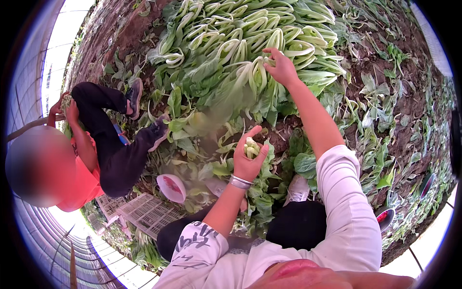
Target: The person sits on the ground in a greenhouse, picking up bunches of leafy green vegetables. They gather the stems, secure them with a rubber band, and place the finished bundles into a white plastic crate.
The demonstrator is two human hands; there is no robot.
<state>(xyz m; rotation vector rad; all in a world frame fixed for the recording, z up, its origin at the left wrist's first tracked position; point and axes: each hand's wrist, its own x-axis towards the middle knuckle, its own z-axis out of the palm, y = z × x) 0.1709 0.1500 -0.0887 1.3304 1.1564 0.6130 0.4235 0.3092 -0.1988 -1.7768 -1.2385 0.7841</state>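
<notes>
My left hand (249,159) is held in front of my knees, closed around a small bunch of leafy greens (252,147). The pale cut stalk ends show between thumb and fingers, and the leaves hang below the hand. Farther out, my right hand (282,69) reaches to the near edge of a large heap of leafy greens (249,32). Its thumb and fingertips are at a pale stalk end, thumb and index finger apart; whether they grip it is unclear. The heap's plants lie in overlapping rows, their whitish stalks mostly turned upward.
At left sits a person (88,155) in a red shirt, holding a bunch of greens (66,103). Plastic crates (149,213) and a white bowl (175,197) with red contents are near my left knee. Another bowl (389,219) stands right. Loose leaves (371,123) litter the soil.
</notes>
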